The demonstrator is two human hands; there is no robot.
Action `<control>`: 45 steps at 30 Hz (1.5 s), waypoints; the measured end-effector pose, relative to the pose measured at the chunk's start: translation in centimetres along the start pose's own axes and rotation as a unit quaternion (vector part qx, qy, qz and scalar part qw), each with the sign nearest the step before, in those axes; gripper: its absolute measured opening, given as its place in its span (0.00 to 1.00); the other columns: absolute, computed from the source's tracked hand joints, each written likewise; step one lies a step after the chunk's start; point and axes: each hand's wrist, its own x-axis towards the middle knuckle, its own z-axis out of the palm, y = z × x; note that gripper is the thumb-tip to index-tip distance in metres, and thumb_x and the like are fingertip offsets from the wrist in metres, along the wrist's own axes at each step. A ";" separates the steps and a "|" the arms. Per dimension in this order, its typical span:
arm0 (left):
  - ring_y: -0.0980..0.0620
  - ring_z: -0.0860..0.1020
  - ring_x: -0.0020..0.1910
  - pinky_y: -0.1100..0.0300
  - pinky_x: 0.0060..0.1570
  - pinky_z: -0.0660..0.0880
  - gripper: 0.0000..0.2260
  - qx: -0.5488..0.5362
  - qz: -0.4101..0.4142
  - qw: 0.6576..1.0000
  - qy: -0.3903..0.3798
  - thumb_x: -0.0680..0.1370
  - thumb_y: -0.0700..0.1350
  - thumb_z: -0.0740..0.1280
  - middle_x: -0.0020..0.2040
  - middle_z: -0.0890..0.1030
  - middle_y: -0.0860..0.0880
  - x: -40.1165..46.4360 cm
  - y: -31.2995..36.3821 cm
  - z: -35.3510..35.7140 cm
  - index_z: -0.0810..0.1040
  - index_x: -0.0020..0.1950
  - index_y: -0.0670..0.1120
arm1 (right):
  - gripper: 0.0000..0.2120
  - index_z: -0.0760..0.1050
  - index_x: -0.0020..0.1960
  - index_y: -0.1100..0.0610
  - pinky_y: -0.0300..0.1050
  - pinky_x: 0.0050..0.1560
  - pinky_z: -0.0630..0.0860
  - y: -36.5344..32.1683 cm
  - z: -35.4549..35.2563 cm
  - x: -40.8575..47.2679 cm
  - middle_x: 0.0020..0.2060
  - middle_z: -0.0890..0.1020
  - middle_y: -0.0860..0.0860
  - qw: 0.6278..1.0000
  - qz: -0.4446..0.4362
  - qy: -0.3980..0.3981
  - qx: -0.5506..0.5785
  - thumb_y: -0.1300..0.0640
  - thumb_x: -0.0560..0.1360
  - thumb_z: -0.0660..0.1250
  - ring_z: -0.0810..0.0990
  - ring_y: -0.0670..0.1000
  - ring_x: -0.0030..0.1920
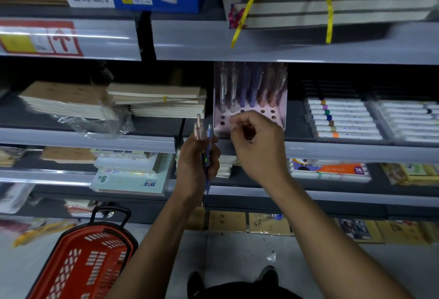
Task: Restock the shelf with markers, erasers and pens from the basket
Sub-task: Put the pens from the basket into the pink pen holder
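A person stood before grey metal shop shelving (332, 151) stocked with stationery, shoes on a pale, scuffed floor (237, 256). A red plastic shopping basket with a black handle (90, 258) sat on the floor at lower left, well apart from both hands; what it held could not be made out.

The left hand (197, 163) was curled round a bunch of pens (204, 141), 2 pale pink and 1 blue, their long axes near upright, the pink ends pointing up past the fingers and the blue barrel running down below the palm. These pens were in front of the middle shelf's edge, just left of a pale pink perforated pen display stand (249, 118).

The right hand (251, 137) was at the front of that stand, fingers curled in toward the thumb over its rows of round holes; whether they pinched anything could not be told through the blur. About 6 clear, blue and pink pens (249, 87) stood upright in the stand's back row.

To the right lay a clear plastic case of white markers with coloured bands (344, 120), lengthwise along the shelf. To the left, stacks of brown-covered notebooks (156, 101) lay flat beside crumpled clear plastic wrap (99, 122).
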 end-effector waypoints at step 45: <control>0.52 0.63 0.27 0.56 0.25 0.65 0.13 0.167 0.093 0.982 0.005 0.82 0.49 0.61 0.32 0.68 0.54 0.6 -0.6 1.6 0.66 0.52 0.39 | 0.07 0.82 0.45 0.53 0.41 0.33 0.81 -2.7 -4.5 4.6 0.34 0.84 0.48 0.978 0.099 0.042 0.178 0.58 0.73 0.79 0.83 0.49 0.29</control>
